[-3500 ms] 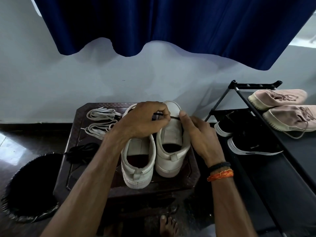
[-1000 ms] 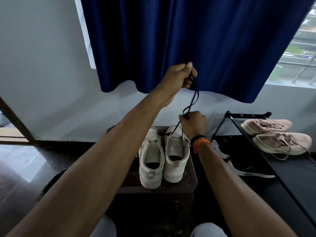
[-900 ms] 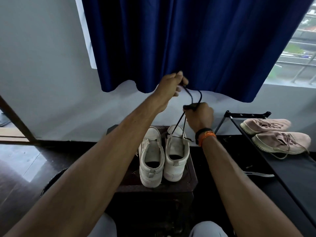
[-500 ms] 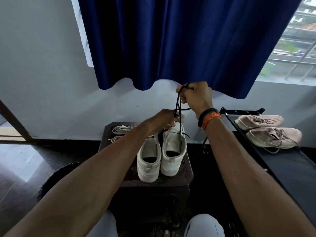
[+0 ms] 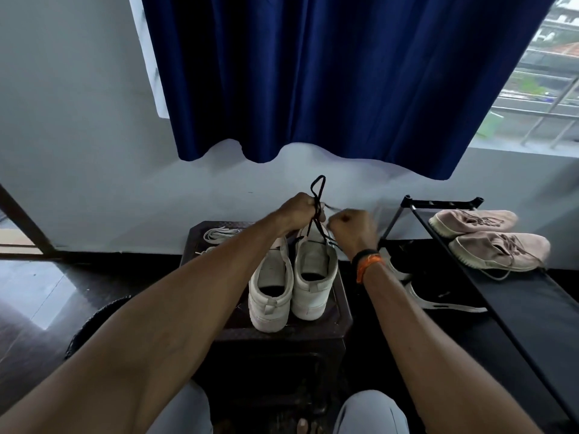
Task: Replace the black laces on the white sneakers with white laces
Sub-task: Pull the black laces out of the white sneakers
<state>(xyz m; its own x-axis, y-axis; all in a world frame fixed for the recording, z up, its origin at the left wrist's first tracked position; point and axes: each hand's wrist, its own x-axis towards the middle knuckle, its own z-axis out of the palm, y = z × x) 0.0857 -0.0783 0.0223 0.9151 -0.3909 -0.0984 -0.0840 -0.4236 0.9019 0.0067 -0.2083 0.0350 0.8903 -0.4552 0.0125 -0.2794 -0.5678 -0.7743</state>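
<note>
A: How far along are we?

B: Early, we judge. Both white sneakers (image 5: 293,277) stand side by side on the dark worktop (image 5: 340,311). The black lace (image 5: 317,208) runs up from the right one's eyelets; our left hand (image 5: 300,211) clamps its strands, a loop poking above. Our right hand (image 5: 352,228), just beside, is fisted, blurred; we cannot tell what it holds.

A: And left?

B: Pulling that lace out, then threading the white laces (image 5: 216,234), lying behind the sneakers to their left.

A: Obstacles?

B: The shoe rack (image 5: 517,296) right of the sneakers carries pink shoes (image 5: 488,242); a dark bin (image 5: 94,324) sits lower left. Neither blocks us.
</note>
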